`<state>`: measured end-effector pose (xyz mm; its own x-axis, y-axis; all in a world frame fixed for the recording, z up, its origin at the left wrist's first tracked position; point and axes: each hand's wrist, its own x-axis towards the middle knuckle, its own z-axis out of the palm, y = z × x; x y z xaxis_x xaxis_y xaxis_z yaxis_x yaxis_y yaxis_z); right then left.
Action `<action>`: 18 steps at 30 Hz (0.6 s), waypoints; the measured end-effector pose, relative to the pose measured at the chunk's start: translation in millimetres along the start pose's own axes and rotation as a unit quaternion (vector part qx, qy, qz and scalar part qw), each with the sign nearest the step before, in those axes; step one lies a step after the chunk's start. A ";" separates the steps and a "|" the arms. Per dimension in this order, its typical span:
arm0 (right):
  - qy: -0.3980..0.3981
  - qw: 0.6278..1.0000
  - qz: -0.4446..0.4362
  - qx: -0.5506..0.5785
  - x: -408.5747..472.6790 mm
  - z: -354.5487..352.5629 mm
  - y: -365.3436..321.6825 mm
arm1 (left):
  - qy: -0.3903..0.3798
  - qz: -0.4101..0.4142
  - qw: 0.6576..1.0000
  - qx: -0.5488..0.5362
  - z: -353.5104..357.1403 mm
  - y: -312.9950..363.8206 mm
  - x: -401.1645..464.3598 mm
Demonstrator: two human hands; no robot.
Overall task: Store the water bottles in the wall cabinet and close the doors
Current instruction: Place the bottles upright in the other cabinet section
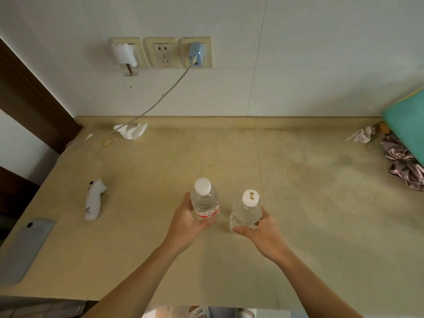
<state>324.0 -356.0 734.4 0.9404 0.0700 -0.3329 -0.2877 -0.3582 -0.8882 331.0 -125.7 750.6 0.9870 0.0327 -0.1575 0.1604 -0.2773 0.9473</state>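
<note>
Holding one bottle per hand: your left hand (187, 222) wraps the red-label bottle (205, 200), fingers curled round it; right hand (261, 230) grips the clear bottle (246, 212) w/ thumb and fingers round its base. Both upright, near each other, over the desk (298, 191) front-centre. Phone (25, 246) lies at the desk's left edge, crumpled tissue (132, 130) by the back wall.
</note>
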 end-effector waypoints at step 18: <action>0.254 0.946 -0.182 0.084 -59.6 -60.0 -158.1 | -0.064 0.202 0.975 -0.072 -43.3 193.4 14.5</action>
<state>324.3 -359.5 913.7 0.9362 -0.3118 0.1620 0.0870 -0.2412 -0.9666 376.8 -137.3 943.6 0.9621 -0.1728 0.2111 -0.2311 -0.1048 0.9673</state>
